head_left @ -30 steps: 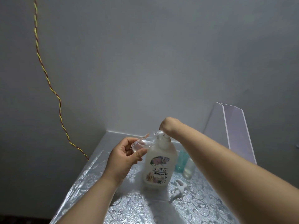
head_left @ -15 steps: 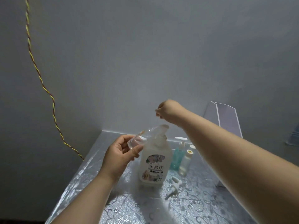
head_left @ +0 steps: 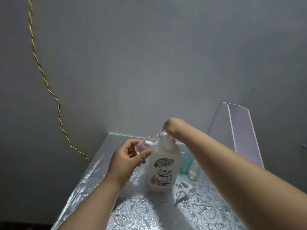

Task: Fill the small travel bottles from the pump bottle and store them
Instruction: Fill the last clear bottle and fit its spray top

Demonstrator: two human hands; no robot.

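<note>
Clear plastic travel bottle is pinched by the left hand at the spout of the white pump bottle; the right hand is laid on its pump, grip hidden. Filling is judged unfinished; storing is left.

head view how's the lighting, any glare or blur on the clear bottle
Head view: dim, flat light, shadows soft; the embossed table cover glints in patches; the clear travel bottle in the left hand blurs into the pump bottle.
</note>
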